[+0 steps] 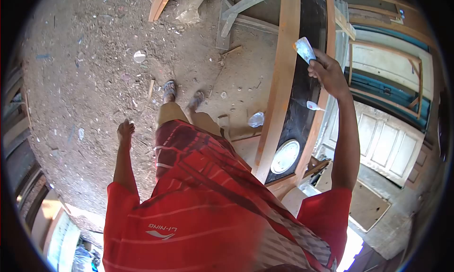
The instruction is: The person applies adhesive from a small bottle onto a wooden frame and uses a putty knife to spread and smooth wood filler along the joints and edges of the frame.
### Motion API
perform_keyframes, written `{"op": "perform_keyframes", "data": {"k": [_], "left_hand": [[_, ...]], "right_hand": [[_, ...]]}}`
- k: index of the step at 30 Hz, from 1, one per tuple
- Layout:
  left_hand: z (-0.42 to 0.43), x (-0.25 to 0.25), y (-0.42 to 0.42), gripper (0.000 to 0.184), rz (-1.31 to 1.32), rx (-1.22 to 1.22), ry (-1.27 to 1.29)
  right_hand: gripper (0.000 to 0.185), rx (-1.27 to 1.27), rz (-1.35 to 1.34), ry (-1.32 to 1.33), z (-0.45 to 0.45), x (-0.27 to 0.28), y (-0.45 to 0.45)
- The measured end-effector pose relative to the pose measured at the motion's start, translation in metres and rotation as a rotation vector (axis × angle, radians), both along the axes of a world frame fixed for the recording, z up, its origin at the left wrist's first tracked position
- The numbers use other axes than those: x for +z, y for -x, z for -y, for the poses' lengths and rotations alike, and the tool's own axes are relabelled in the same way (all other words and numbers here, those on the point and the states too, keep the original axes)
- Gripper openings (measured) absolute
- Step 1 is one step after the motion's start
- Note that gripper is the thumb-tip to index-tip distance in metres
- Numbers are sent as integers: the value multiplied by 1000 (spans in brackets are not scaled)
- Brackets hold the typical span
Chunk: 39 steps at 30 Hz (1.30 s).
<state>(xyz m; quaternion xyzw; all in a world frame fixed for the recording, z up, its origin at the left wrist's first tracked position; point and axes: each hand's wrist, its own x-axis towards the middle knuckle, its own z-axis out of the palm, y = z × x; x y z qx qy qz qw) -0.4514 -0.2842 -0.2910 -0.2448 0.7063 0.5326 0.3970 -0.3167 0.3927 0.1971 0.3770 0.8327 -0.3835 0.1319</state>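
Note:
My right hand is closed around the narrow end of a flat, bluish-white putty knife with orange on its far corner. The knife is over a long wooden frame with a dark panel between its rails. Below this hand, a small white bottle with a pointed tip lies by the right rail. A round white lid rests at the panel's near end. My left hand hangs at my side above the littered floor, fingers curled; what they hold, if anything, is too small to make out.
Wood chips and scraps cover the dirt floor. Wooden supports stand at the top. A clear plastic bag lies left of the frame. Panelled white doors and more wooden frames lean at right.

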Motion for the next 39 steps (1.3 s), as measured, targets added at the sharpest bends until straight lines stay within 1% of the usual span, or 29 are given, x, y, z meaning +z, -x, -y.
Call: {"op": "perform_keyframes", "data": {"k": [1, 2, 5, 6, 7, 8, 9, 12, 14, 15, 17, 18, 21, 24, 27, 29, 30, 32, 33, 35, 36, 39], "left_hand": [[12, 4, -17, 51, 10, 57, 42], [39, -20, -36, 52, 32, 36, 63], [56, -9, -93, 53, 70, 165, 149], [62, -7, -110, 48, 120, 198, 115], [70, -13, -123, 44, 165, 229, 78], [68, -7, -137, 53, 160, 149, 163], [62, -4, -148, 50, 176, 176, 177], [32, 18, -168, 48, 227, 238, 179], [14, 18, -170, 48, 237, 264, 189], [9, 18, -167, 48, 225, 221, 158], [2, 15, -160, 50, 200, 138, 95], [-2, 11, -154, 54, 189, 110, 62], [-29, 35, -125, 52, 125, 143, 30], [-36, 35, -109, 52, 77, 192, -2], [-38, 35, -100, 50, 82, 221, 3], [-37, 33, -102, 50, 104, 245, 6], [-35, 32, -103, 54, 104, 221, 20], [-28, 27, -111, 62, 103, 177, 46], [-24, 25, -116, 59, 109, 185, 53], [-16, 18, -129, 52, 125, 205, 64], [-13, 15, -137, 52, 149, 209, 68], [-11, 8, -148, 52, 202, 228, 85]], "right_hand": [[41, 61, 42, -65, -8, -4, 14], [41, 123, 81, -129, -14, -8, 28], [40, 248, 194, -308, -23, -10, 68], [41, 331, 248, -362, -27, -8, 79], [40, 476, 244, -467, -35, -11, 86], [40, 620, 239, -571, -44, -14, 91], [40, 763, 234, -673, -50, -17, 95], [38, 818, 389, -757, -40, -15, 116], [39, 822, 442, -746, -37, -15, 122], [39, 823, 466, -743, -37, -15, 124], [38, 969, 352, -809, -46, -20, 118], [38, 1042, 292, -840, -49, -22, 116], [38, 1153, 303, -915, -35, -22, 124], [30, 1269, 337, -1049, -23, -31, 123], [18, 1399, 525, -1165, 5, -38, 121], [11, 1436, 515, -1172, 10, -39, 116], [8, 1456, 508, -1177, 12, -40, 114], [8, 1436, 598, -1111, 28, -30, 122], [8, 1426, 641, -1081, 34, -24, 128], [8, 1395, 600, -1081, 36, -19, 136], [8, 1381, 583, -1080, 35, -18, 138], [7, 1461, 471, -1080, 17, -39, 128]]}}
